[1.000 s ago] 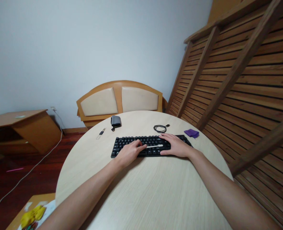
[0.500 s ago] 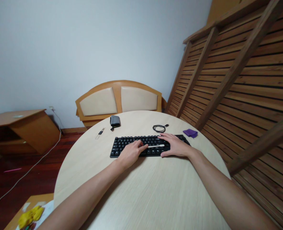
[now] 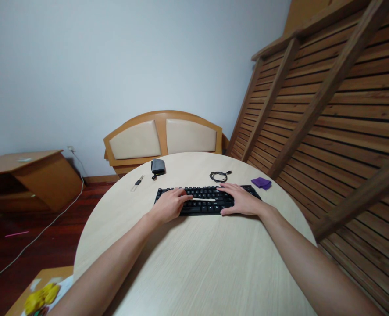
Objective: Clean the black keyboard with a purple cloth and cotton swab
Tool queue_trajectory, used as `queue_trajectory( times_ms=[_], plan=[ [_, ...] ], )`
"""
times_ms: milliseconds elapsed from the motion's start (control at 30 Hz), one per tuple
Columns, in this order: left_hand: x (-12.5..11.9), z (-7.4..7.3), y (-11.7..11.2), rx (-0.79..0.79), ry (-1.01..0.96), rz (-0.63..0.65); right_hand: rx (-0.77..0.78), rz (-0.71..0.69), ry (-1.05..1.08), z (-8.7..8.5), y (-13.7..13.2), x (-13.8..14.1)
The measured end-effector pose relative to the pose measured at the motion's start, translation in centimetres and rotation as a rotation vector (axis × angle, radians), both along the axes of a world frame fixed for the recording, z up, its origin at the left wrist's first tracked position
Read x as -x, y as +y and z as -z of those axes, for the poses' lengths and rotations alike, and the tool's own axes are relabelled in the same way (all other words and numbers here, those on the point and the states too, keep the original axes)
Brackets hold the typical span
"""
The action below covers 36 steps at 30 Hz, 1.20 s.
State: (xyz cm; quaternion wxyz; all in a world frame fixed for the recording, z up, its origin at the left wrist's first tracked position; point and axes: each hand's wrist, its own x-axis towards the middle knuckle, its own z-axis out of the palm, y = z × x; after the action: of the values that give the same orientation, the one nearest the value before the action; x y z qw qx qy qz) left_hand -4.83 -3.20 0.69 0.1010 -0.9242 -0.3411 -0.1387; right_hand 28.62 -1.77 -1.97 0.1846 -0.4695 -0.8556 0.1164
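Observation:
A black keyboard (image 3: 205,207) lies across the round table before me. My left hand (image 3: 169,204) is closed over its left part, pinching a thin white toothbrush (image 3: 203,199). The brush's head points right and lies along the keys, while the handle end is hidden in my fingers. My right hand (image 3: 242,200) spans the right part of the keyboard, thumb at the near edge and fingers reaching towards the far edge, gripping it. The keys under both hands are hidden.
The pale round table (image 3: 210,263) also bears a grey pouch (image 3: 158,166), a small clear-and-black item (image 3: 137,183), a coiled black cable (image 3: 218,177) and a purple cloth (image 3: 262,183). A slatted wooden panel (image 3: 329,123) leans close on the right.
My left hand has moved left along the keyboard, carrying the toothbrush with it. My right hand stays in place, and the keyboard has not visibly shifted.

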Motion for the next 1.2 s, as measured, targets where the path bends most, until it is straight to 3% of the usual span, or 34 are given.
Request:
queue_trajectory(
  times_ms=[667,833,1200],
  plan=[
    [4.7,-1.3,1.8,0.118,-0.021,0.012,-0.021,-0.012,-0.004,0.1,0.0,-0.1],
    [3.8,-0.4,1.8,0.08,-0.022,0.027,-0.016,-0.011,-0.003,0.0,0.0,0.0],
    [-1.3,0.7,-0.8,0.042,-0.025,0.129,-0.006,-0.005,0.013,0.1,0.0,0.0]
  ],
)
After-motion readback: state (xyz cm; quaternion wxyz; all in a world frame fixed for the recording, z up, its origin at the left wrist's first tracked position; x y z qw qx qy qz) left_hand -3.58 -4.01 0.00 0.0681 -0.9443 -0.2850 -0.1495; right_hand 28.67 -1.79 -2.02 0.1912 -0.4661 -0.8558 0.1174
